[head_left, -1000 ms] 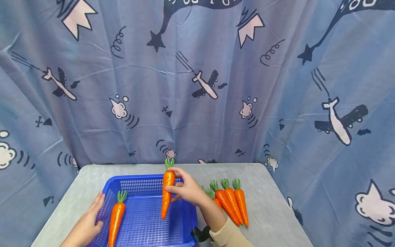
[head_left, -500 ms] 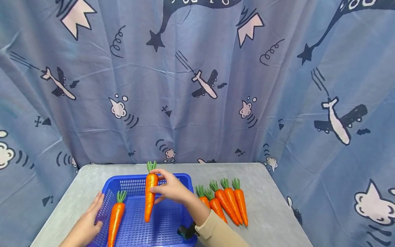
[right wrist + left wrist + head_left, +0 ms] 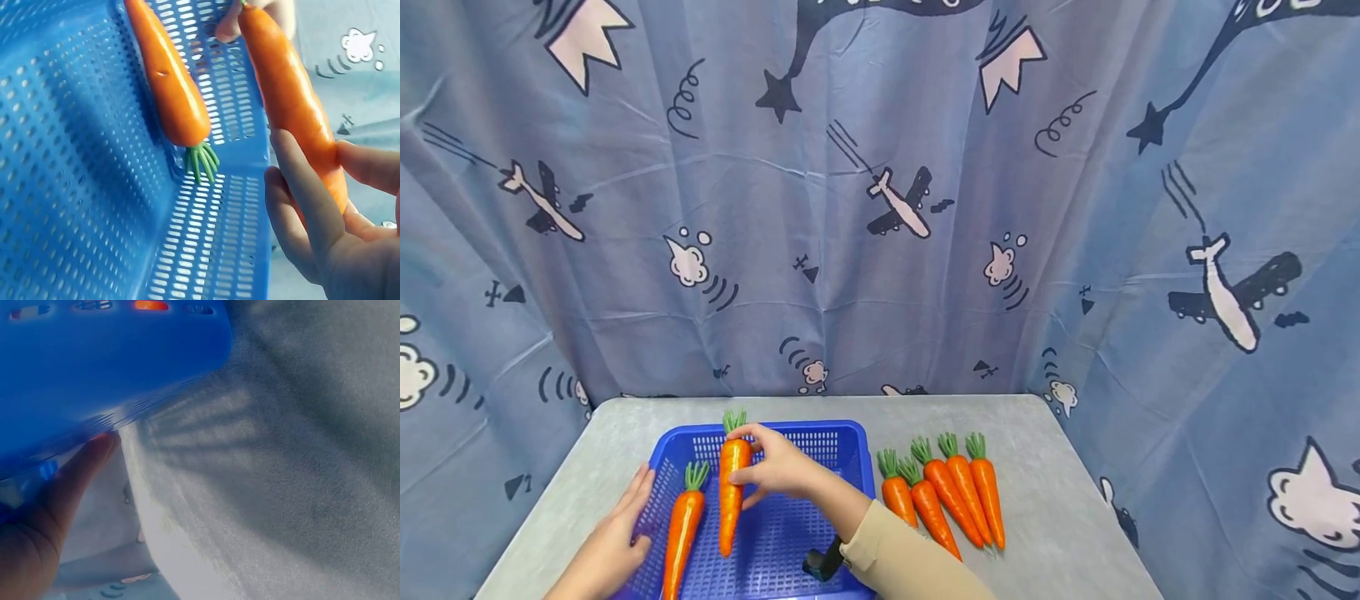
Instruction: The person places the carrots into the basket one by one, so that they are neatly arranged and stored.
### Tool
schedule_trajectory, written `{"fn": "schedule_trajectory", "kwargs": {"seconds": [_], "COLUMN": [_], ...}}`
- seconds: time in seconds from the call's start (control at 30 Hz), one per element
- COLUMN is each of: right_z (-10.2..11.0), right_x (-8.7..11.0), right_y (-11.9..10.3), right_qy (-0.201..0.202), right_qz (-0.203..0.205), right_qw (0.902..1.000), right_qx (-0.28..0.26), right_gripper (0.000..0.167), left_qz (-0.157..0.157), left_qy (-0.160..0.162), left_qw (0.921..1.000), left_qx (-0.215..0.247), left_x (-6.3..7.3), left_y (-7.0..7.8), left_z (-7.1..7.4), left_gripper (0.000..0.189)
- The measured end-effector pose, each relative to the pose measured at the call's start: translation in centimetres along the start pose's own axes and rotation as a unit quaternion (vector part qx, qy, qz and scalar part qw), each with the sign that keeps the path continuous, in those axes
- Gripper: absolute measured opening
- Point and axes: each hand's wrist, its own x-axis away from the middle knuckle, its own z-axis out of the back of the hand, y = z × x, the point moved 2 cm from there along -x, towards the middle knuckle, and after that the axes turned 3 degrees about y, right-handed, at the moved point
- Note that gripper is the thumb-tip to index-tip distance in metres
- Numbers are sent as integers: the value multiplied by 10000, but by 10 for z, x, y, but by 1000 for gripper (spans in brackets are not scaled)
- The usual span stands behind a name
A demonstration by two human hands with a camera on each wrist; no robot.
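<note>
My right hand pinches an orange carrot with green stalks, over the blue basket. In the right wrist view, fingers and thumb press the held carrot from both sides. Left of it, a second carrot lies along the basket's left wall. My left hand rests against that left side from outside, its fingers straight and together. A digit of the left hand touches the blue basket wall in the left wrist view.
Several carrots lie side by side on the grey tabletop, right of the basket. A blue patterned curtain hangs behind and at both sides. The black wrist camera hangs below my right wrist, over the basket.
My right hand has carried its carrot leftward and lower, from the basket's right part to beside the carrot lying there. The left hand has stayed in place.
</note>
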Motion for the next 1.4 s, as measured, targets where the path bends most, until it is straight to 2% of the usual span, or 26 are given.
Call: {"fn": "schedule_trajectory", "kwargs": {"seconds": [0.2,0.47,0.67,0.87,1.07,1.27,1.4], "right_z": [-19,-32,-43,-48,-53,-56,-54], "right_x": [-7,-18,-24,-30,-32,-29,-27], "right_y": [8,22,36,42,47,45,40], "right_qy": [-144,-516,-354,-254,-276,194,289], "right_qz": [-236,-592,-896,-1152,-1361,-1320,-1272], "right_qw": [9996,9969,9953,9930,9886,9813,9778], "right_qx": [-8,-53,132,112,582,1391,1642], "right_gripper": [52,49,47,47,46,43,50], "left_qz": [100,-62,66,-57,-75,45,-61], "left_qy": [-220,-44,-204,-85,-62,-181,-58], "left_qw": [9992,9996,9991,9988,9992,9992,9989], "left_qx": [-323,-285,-356,-485,-396,-362,-456], "left_x": [0,-3,-5,-4,-4,-5,-4], "left_y": [-1,2,3,3,5,6,5], "left_z": [1,1,2,2,2,2,2], "left_gripper": [92,91,91,90,90,90,91]}}
